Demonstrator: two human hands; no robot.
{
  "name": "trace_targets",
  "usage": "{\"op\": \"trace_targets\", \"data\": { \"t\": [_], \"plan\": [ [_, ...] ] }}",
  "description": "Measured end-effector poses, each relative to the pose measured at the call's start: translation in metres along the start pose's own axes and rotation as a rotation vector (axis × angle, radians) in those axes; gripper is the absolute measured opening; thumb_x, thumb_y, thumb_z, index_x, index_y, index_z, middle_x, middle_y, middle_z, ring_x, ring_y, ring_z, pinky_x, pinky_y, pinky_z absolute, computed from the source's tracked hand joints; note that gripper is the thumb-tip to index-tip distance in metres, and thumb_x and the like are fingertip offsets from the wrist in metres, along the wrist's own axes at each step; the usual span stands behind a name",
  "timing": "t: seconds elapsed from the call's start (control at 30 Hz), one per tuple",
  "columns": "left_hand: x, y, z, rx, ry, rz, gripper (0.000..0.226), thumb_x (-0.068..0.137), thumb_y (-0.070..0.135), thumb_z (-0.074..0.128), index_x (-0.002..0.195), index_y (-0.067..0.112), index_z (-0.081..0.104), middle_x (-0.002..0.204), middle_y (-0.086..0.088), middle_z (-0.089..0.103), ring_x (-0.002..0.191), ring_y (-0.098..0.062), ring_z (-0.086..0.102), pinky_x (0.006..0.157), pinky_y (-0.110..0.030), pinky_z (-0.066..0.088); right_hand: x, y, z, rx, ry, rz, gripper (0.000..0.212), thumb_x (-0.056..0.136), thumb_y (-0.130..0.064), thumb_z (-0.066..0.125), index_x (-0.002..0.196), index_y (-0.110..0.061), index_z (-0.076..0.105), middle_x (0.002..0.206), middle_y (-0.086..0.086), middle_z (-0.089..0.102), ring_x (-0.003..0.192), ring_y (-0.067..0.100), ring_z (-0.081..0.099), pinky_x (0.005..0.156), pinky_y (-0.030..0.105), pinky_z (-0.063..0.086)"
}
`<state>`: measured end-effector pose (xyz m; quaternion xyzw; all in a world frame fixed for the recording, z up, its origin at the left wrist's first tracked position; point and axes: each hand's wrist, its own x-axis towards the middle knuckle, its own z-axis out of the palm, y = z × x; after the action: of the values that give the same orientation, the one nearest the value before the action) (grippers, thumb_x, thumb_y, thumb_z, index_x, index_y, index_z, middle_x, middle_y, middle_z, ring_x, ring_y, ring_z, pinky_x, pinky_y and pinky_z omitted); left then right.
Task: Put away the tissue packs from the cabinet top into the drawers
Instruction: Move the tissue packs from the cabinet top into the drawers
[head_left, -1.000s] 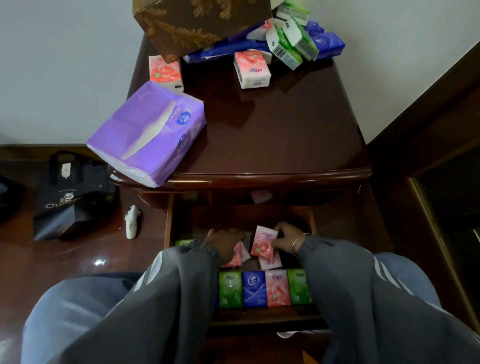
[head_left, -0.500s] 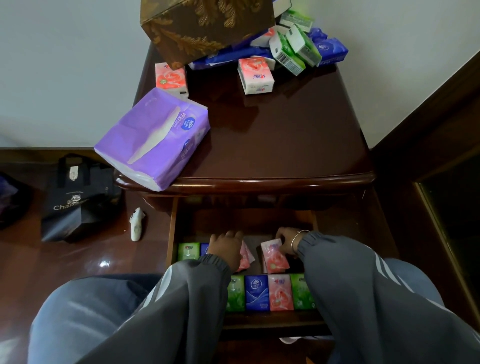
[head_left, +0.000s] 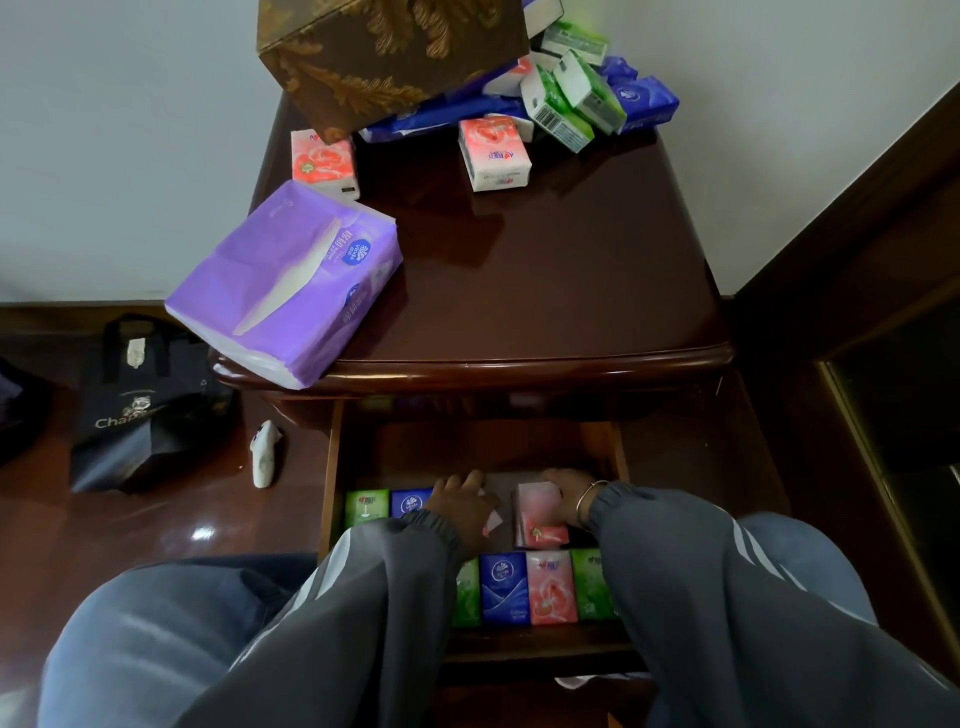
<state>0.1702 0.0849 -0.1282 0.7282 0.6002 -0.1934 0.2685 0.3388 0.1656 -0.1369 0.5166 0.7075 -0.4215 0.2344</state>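
Head view looks down on a dark wooden cabinet (head_left: 545, 291) whose drawer (head_left: 332, 467) stands pulled open at six o'clock. Both hands are inside the drawer, apart from each other. The right hand (head_left: 569, 491) curls its fingers over the far edge of a pink tissue pack (head_left: 537, 514) and holds it just behind the front row of packs (head_left: 550, 587), where green, blue, pink and green ones lie side by side, touching.

The left hand (head_left: 460, 506), at nine o'clock of that pack, lies knuckles-up over a pale pink sliver (head_left: 491, 525) of another pack; I cannot tell whether it grips it. Just beside it, towards nine o'clock, a green pack (head_left: 366, 506) and a blue pack (head_left: 410, 501) lie next to each other.

On the cabinet top a large purple pack (head_left: 291, 286) overhangs the edge at eight o'clock. Two pink packs (head_left: 493, 153) lie towards twelve, a heap of green and blue packs (head_left: 587, 98) sits at one o'clock, and a brown gold-patterned box (head_left: 384, 57) is at twelve. On the floor at nine o'clock are a black bag (head_left: 140, 410) and a small white object (head_left: 265, 452).
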Motion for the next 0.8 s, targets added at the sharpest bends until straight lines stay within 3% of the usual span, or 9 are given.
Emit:
{"op": "trace_targets", "data": {
  "t": [0.2, 0.27, 0.43, 0.67, 0.8],
  "plan": [
    [0.007, -0.009, -0.011, 0.000, -0.068, 0.173, 0.041, 0.082, 0.039, 0.063, 0.119, 0.020, 0.063, 0.146, -0.008, 0.035, 0.123, -0.032, 0.041, 0.104, -0.042, 0.036, 0.000, 0.011, 0.001, 0.166, 0.087, 0.037, 0.043, 0.077, -0.015, 0.074, 0.116, -0.007, 0.058, 0.119, 0.013, 0.063, 0.108, 0.027, 0.061, 0.092, 0.036, 0.051],
    [0.008, -0.014, -0.014, -0.018, -0.083, 0.183, 0.044, 0.082, 0.044, 0.064, 0.120, 0.021, 0.064, 0.151, -0.006, 0.032, 0.127, -0.032, 0.039, 0.106, -0.039, 0.034, -0.001, 0.010, 0.003, 0.205, 0.119, 0.025, 0.047, 0.076, -0.015, 0.074, 0.119, -0.007, 0.057, 0.121, 0.013, 0.062, 0.110, 0.027, 0.060, 0.093, 0.036, 0.050],
    [-0.003, -0.023, -0.009, -0.040, 0.013, 0.115, 0.068, 0.087, 0.049, 0.056, 0.147, 0.026, 0.033, 0.157, -0.008, 0.021, 0.142, -0.028, 0.024, 0.118, -0.043, 0.014, -0.003, 0.004, 0.014, 0.344, 0.124, -0.045, 0.047, 0.078, -0.013, 0.073, 0.120, -0.005, 0.054, 0.120, 0.015, 0.063, 0.109, 0.028, 0.061, 0.095, 0.041, 0.050],
    [-0.020, -0.022, 0.007, 0.022, 0.121, -0.097, 0.059, 0.091, 0.030, 0.047, 0.147, 0.026, 0.028, 0.143, -0.004, 0.043, 0.129, -0.028, 0.042, 0.112, -0.042, 0.021, 0.000, -0.012, 0.030, 0.361, 0.171, -0.019, 0.062, 0.067, -0.033, 0.081, 0.119, -0.017, 0.050, 0.115, 0.004, 0.063, 0.103, 0.019, 0.060, 0.088, 0.033, 0.050],
    [-0.020, -0.018, 0.009, -0.042, 0.141, -0.119, 0.068, 0.091, 0.024, 0.048, 0.152, 0.020, 0.016, 0.143, -0.009, 0.043, 0.130, -0.031, 0.040, 0.113, -0.038, 0.023, 0.002, -0.013, 0.033, 0.460, 0.131, 0.090, 0.060, 0.074, -0.027, 0.075, 0.126, -0.013, 0.048, 0.120, 0.007, 0.061, 0.109, 0.026, 0.060, 0.093, 0.044, 0.051]
  ]
}}
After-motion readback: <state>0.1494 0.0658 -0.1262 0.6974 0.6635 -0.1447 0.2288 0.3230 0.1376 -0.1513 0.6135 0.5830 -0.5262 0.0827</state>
